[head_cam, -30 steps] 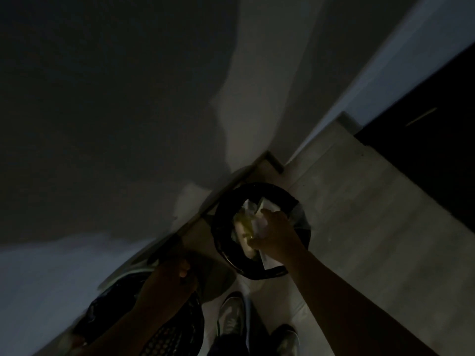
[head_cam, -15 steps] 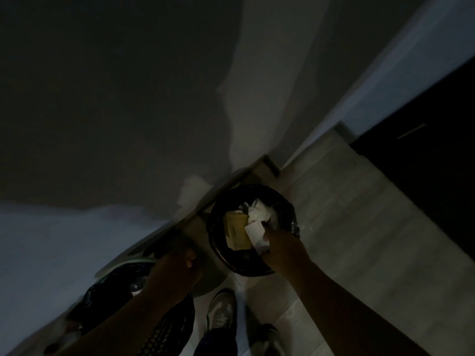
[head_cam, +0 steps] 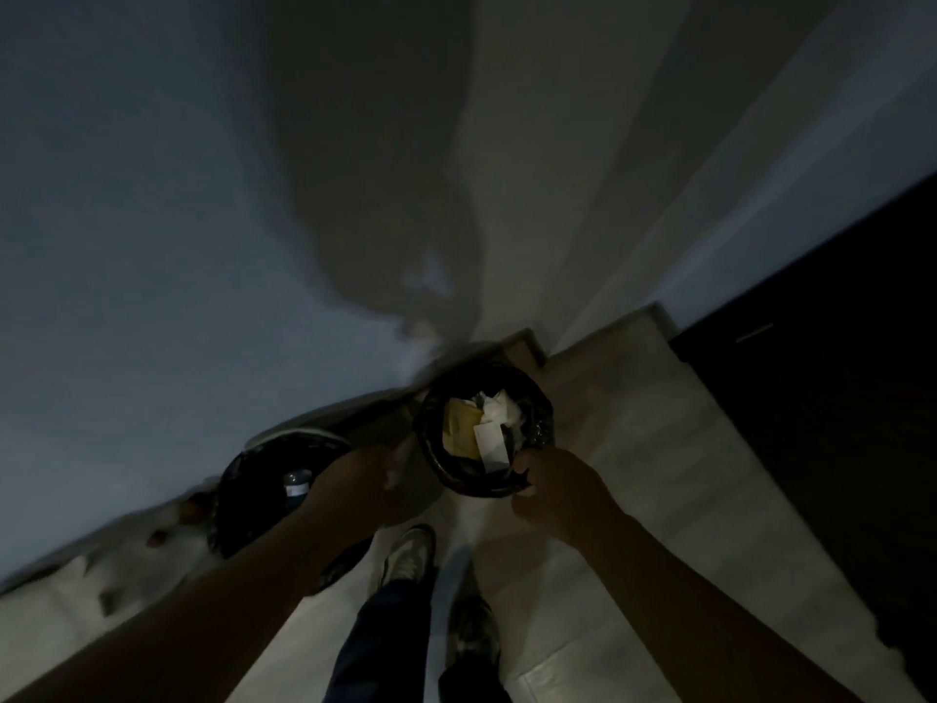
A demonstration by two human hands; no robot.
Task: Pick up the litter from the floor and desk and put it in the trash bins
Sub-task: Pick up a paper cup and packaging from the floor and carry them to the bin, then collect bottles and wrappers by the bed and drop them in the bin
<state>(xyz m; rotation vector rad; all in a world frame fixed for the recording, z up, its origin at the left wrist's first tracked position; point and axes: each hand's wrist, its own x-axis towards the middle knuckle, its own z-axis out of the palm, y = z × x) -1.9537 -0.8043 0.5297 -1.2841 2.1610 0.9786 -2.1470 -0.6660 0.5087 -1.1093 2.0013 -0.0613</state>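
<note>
Since the earlier frames the right hand point(head_cam: 555, 487) has come back out of the black-lined bin point(head_cam: 538, 398) to its near rim, and the white slip of paper point(head_cam: 491, 443) it held over the opening now lies inside.

Head view, very dim:
- Black-lined bin stands on the pale floor point(head_cam: 659, 474) in the corner where two walls point(head_cam: 152, 246) meet. Inside: a yellow-tan flat piece point(head_cam: 459, 431) on the left, crumpled white paper point(head_cam: 499, 405) toward the far side, and the white slip lying on top toward the near rim.
- Right hand sits at the near edge of that bin, fingers curled, seemingly pinching the black liner at the rim — too dark to say for sure that it grips it, so cannot tell.
- Left hand point(head_cam: 367, 471) is blurred, between the two bins, just beside the black-lined bin's left side; grip cannot be told.
- Second bin point(head_cam: 243, 479), also dark-lined, stands against the wall left of the first, partly behind the left forearm. One small bluish cylindrical item point(head_cam: 296, 483) shows inside; rest of contents too dark.
- A few small dark bits point(head_cam: 157, 539) lie on the floor along the wall left of the second bin — unclear what they are.
- Person's two shoes point(head_cam: 405, 555) and dark trouser legs point(head_cam: 380, 636) at the bottom centre, near the bins.
</note>
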